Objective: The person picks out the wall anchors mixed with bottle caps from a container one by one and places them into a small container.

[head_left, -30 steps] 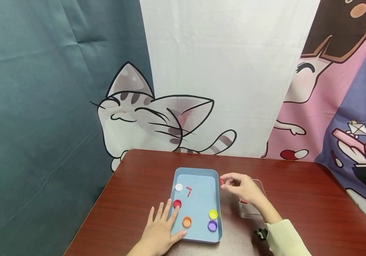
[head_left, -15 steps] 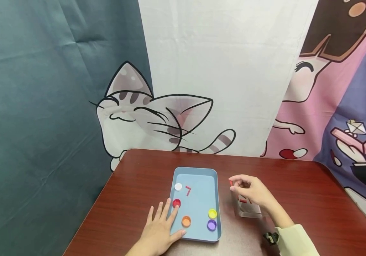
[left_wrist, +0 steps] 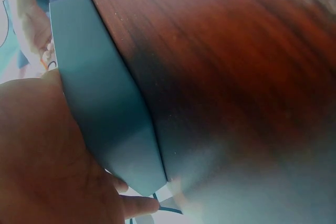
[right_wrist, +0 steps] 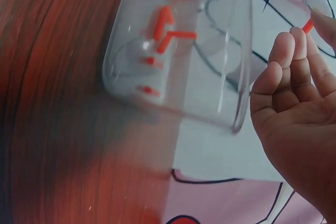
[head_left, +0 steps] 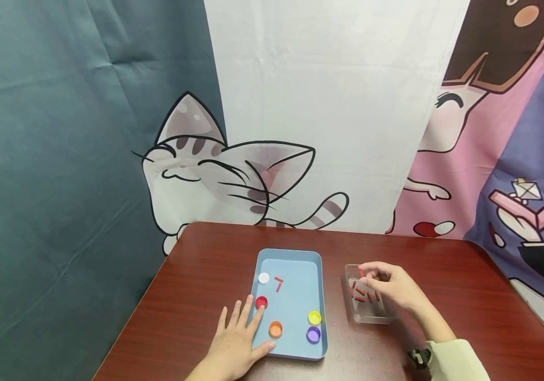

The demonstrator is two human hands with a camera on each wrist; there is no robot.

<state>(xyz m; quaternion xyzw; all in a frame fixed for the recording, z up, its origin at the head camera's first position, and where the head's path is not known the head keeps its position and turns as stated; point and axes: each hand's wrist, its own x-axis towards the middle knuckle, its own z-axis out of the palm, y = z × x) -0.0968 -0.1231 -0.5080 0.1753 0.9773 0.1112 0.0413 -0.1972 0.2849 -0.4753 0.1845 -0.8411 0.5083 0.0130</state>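
My right hand [head_left: 396, 288] is over the clear plastic box [head_left: 372, 319], pinching a short red stick [right_wrist: 307, 26] between thumb and fingertips. Several more red sticks [head_left: 360, 299] lie loose in that box. My left hand [head_left: 235, 341] rests on the near left edge of the blue tray [head_left: 296, 296], fingers spread, the index tip by a red cap [head_left: 261, 302]. On the tray's floor two red sticks [head_left: 279, 287] lie close to a white cap [head_left: 263, 278]. In the left wrist view, the tray's outer wall [left_wrist: 100, 87] runs alongside the left hand.
Orange [head_left: 275, 329], yellow [head_left: 314, 317] and purple caps [head_left: 313, 334] also sit in the tray. A strip of brown tabletop [head_left: 337, 338] separates tray from box. Behind the table hangs a printed curtain [head_left: 338, 106].
My right hand has moved right, from beside the tray to over the clear box, still pinching the red stick. More of the box's sticks now show. The left hand stays in place.
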